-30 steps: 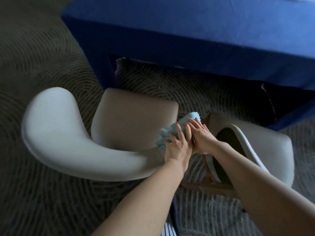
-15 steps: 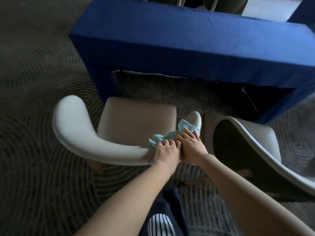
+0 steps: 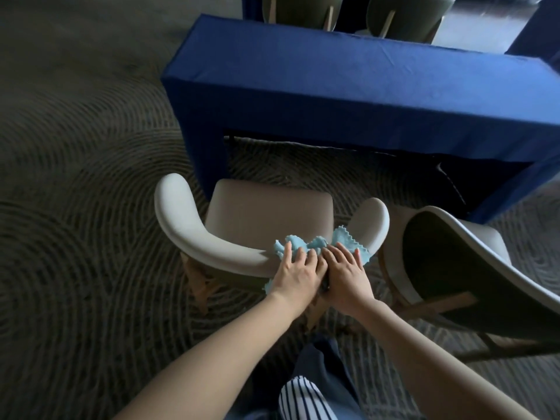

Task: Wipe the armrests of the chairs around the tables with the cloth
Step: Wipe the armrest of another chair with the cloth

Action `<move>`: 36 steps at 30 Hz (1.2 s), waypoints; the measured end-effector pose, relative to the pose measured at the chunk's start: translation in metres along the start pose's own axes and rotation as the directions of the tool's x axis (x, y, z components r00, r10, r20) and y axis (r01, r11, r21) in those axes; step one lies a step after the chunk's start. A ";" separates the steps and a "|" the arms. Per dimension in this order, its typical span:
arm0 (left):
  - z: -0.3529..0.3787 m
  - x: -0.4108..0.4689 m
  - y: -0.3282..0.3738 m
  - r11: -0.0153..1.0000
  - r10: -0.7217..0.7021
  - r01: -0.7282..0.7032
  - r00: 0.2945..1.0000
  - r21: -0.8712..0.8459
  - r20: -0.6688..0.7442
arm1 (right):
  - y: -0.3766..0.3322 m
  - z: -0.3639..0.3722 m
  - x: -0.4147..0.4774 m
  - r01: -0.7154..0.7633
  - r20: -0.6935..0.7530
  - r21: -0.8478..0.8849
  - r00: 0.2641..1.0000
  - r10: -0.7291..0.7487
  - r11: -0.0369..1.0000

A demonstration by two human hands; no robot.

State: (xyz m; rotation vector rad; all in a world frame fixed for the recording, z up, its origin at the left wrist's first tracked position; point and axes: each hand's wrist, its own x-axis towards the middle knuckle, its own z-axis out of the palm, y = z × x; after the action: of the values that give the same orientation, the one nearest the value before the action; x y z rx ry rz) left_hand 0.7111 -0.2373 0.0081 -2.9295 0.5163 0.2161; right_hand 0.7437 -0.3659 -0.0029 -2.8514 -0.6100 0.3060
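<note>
Grey carpet (image 3: 75, 207) with a ringed pattern covers the whole floor. On it stands a long counter (image 3: 348, 95) draped to the ground in blue fabric, with two dark chairs (image 3: 297, 10) partly visible beyond its far side.

On the near side, a beige chair (image 3: 266, 207) faces the counter, its seat just short of the drape. One padded armrest rail (image 3: 188, 225) wraps around the chair's back and ends in two rounded tips. A second chair (image 3: 448, 262) stands just beside it on the right, turned at an angle.

Both bare forearms reach forward from the bottom edge. The left hand (image 3: 298, 274) and right hand (image 3: 345, 275) lie side by side, touching, on the rear right curve of the rail.

The light blue cloth (image 3: 342, 241) is spread on that curve beneath both palms, bunched ahead of the fingertips, with one corner hanging below the rail. Each grip is apart: fingers extended and pressing flat on the cloth, not curled round it.
</note>
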 end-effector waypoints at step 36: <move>0.034 -0.046 -0.016 0.026 -0.993 0.454 0.118 -0.891 0.031 | -0.047 -0.004 0.041 0.480 0.264 0.105 0.831 -0.490 0.871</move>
State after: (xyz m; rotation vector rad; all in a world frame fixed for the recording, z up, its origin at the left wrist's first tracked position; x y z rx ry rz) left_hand 0.6700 -0.2016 -0.0158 -3.2085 -1.8798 -1.0834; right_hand 0.7640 -0.3076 0.0062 -2.5116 -1.3383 0.6273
